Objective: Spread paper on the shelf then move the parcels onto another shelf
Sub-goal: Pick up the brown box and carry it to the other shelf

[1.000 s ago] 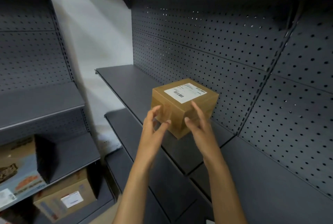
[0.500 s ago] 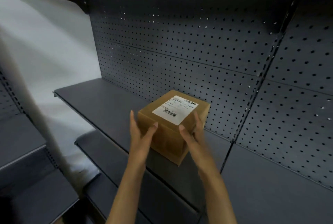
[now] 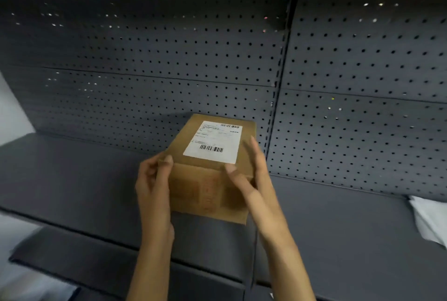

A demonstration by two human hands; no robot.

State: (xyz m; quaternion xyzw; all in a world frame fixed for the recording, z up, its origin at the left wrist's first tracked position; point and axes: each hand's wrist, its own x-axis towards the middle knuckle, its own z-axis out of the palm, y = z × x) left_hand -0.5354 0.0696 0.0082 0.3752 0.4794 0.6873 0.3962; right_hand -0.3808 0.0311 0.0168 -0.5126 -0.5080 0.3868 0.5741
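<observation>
a dark grey metal shelf (image 3: 72,179) backed by a perforated panel (image 3: 145,58). near its front edge, the left hand (image 3: 154,184) and right hand (image 3: 251,179) clasp the sides of a brown cardboard parcel (image 3: 208,189), its top bearing a white barcoded shipping label (image 3: 214,142). white paper (image 3: 430,218) lies at the shelf's right end.

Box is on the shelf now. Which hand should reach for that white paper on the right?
Right. The right hand holds the parcel on the side nearer the white paper at the shelf's right end; the left hand would probably have to cross over.
</observation>
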